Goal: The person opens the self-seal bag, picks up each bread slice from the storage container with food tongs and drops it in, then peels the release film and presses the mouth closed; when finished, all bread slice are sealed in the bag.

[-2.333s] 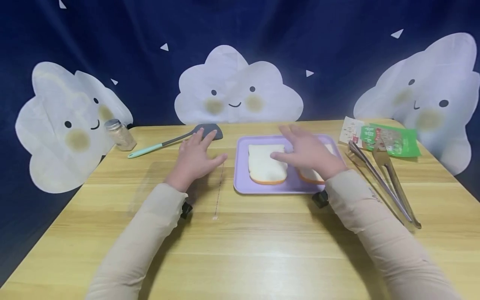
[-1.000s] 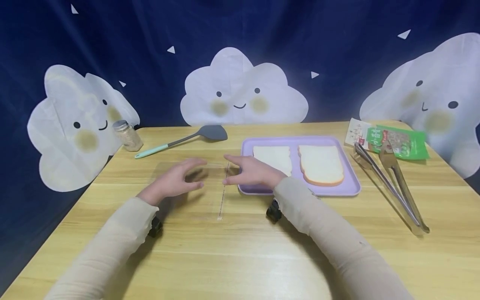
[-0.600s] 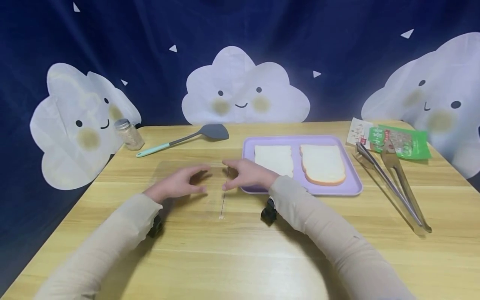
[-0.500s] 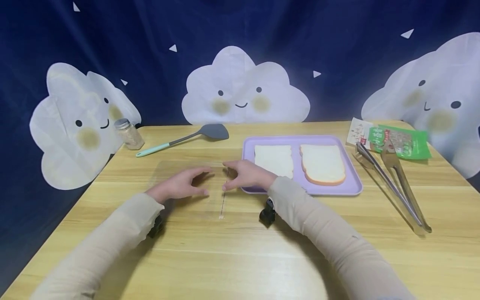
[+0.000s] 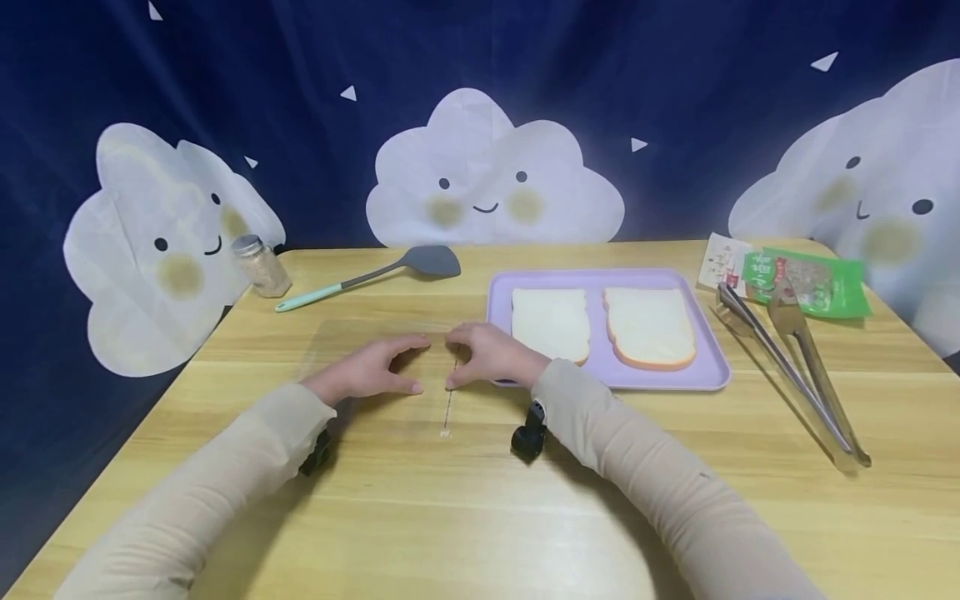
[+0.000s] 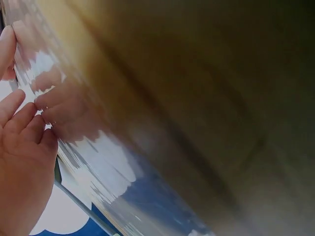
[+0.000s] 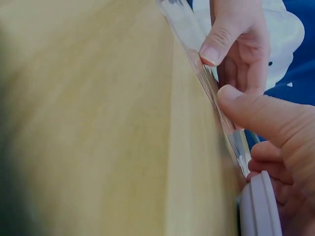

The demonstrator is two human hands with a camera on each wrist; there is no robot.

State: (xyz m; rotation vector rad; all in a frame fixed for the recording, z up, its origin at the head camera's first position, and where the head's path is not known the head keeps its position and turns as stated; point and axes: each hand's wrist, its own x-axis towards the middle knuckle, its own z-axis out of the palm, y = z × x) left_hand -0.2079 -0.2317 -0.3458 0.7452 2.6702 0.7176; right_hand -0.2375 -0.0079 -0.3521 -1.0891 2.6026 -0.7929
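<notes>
A clear, flat plastic rectangle with a dashed line near one edge lies on a pale wooden table, just left of a lilac rectangular plastic tray. At the plastic, a person's left hand and right hand face each other, thumbs parted from fingers; whether the fingertips touch it cannot be told. Two white, orange-crusted bread slices rest in the tray. Well left of the tray are a grey-headed, mint-handled turner and a metal-lidded jar; to its right, metal tongs and a green packet.
</notes>
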